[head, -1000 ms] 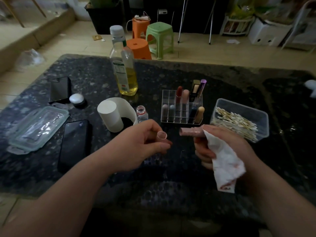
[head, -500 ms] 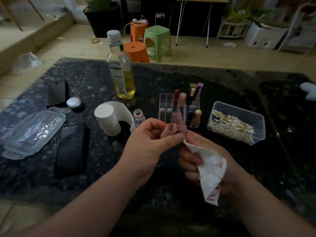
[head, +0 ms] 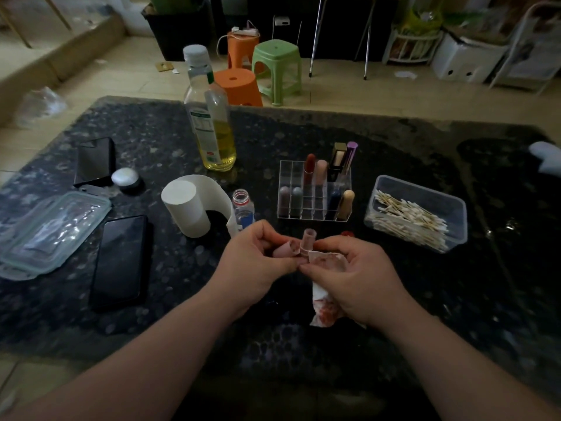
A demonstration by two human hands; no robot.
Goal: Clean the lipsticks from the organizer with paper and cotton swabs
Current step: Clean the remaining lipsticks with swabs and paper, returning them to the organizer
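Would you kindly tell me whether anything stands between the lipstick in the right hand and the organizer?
Nothing visible does. The right hand holds the lipstick and stained paper just in front of the organizer; only dark table shows between them. The left hand holds its cap alongside.

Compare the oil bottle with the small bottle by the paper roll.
The oil bottle is tall; the small bottle is far shorter. The oil bottle wears a white cap; the small bottle stands open, uncapped. The oil bottle holds yellow liquid low down; the small bottle's contents cannot be told. Both are clear and stand upright on the table.
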